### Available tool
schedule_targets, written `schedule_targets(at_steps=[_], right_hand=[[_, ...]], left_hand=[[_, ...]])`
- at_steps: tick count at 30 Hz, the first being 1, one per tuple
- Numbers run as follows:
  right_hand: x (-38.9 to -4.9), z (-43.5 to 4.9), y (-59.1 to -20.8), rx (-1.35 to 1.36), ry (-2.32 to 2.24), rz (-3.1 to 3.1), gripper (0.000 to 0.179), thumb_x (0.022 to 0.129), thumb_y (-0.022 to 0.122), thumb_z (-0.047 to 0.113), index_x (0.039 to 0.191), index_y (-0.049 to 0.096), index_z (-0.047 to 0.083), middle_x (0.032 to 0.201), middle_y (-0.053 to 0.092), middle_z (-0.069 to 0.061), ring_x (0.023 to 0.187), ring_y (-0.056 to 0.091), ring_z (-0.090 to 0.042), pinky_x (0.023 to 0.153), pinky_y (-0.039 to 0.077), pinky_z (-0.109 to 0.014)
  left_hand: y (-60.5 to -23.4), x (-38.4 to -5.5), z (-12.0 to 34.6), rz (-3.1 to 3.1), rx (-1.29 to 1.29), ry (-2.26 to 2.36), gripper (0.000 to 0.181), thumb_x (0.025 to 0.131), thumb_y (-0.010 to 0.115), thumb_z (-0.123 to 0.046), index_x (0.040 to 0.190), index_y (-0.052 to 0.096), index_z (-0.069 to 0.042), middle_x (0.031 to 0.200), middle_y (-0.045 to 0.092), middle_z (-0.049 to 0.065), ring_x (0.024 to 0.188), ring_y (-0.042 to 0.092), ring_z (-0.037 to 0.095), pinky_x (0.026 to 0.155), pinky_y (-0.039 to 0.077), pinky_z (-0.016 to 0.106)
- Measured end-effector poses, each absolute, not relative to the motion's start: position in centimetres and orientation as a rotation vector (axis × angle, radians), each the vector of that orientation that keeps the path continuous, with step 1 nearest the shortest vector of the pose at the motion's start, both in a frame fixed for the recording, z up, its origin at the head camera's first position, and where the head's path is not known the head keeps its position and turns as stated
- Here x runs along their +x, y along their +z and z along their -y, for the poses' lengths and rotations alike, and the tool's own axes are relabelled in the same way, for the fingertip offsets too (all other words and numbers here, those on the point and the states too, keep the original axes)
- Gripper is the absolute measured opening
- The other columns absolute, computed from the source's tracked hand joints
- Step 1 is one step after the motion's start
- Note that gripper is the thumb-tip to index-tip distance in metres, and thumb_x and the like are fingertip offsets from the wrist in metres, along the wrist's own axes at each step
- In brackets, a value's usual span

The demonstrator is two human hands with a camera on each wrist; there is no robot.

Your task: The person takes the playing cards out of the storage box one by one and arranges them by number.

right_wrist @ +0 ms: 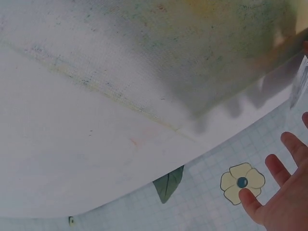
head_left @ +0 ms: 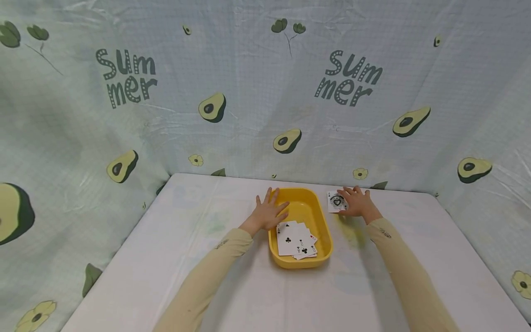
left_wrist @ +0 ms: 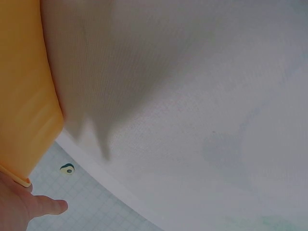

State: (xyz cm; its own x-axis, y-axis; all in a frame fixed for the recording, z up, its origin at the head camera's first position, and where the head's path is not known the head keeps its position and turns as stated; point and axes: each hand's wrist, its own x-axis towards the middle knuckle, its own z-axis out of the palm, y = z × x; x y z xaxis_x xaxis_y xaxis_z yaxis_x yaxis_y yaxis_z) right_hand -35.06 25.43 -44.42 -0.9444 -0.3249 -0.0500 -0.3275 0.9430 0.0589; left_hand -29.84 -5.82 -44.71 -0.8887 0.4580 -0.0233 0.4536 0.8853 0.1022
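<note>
My left hand [head_left: 267, 213] lies over the left rim of a yellow plastic tray [head_left: 325, 230], its fingers spread. In the left wrist view, part of that hand [left_wrist: 17, 204] shows beside the tray's outer wall [left_wrist: 24, 91]. Several playing cards [head_left: 296, 240] lie overlapped in the tray's near part, an ace of clubs on top. To the right of the tray, my right hand [head_left: 357, 203] pinches a playing card [head_left: 336, 203] with a large ornate black emblem between thumb and forefinger. Only a sliver of this card [right_wrist: 299, 86] shows in the right wrist view; the other fingers are spread.
The white table [head_left: 244, 295] runs back to a hanging cloth [head_left: 249, 60] printed with avocados, flowers and lettering. The same cloth covers both sides. The table's back edge lies just beyond the tray and the right hand.
</note>
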Motion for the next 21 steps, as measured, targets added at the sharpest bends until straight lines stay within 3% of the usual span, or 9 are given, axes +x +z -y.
schedule_targets(at_steps=[13, 21], right_hand=[[-34.6, -25.6, -43.9, -0.551, 0.094, -3.068, 0.073, 0.076, 0.062, 0.043, 0.135, 0.036, 0.01, 0.139, 0.035, -0.02, 0.12, 0.031, -0.043, 0.091, 0.021, -0.07], [-33.8, -25.4, -43.4, -0.634, 0.049, -3.115, 0.067, 0.079, 0.059, 0.042, 0.134, 0.038, 0.012, 0.139, 0.035, -0.018, 0.117, 0.034, -0.04, 0.087, 0.026, -0.065]], left_hand=[[-44.7, -30.0, 5.7, -2.986, 0.723, 0.147, 0.049, 0.095, 0.025, -0.045, 0.14, 0.03, -0.026, 0.151, 0.0, 0.013, 0.137, -0.003, 0.038, 0.101, 0.012, 0.066], [-44.6, -30.0, 5.7, -2.978, 0.715, 0.154, 0.049, 0.095, 0.026, -0.045, 0.14, 0.03, -0.026, 0.151, 0.0, 0.013, 0.138, -0.003, 0.038, 0.101, 0.012, 0.066]])
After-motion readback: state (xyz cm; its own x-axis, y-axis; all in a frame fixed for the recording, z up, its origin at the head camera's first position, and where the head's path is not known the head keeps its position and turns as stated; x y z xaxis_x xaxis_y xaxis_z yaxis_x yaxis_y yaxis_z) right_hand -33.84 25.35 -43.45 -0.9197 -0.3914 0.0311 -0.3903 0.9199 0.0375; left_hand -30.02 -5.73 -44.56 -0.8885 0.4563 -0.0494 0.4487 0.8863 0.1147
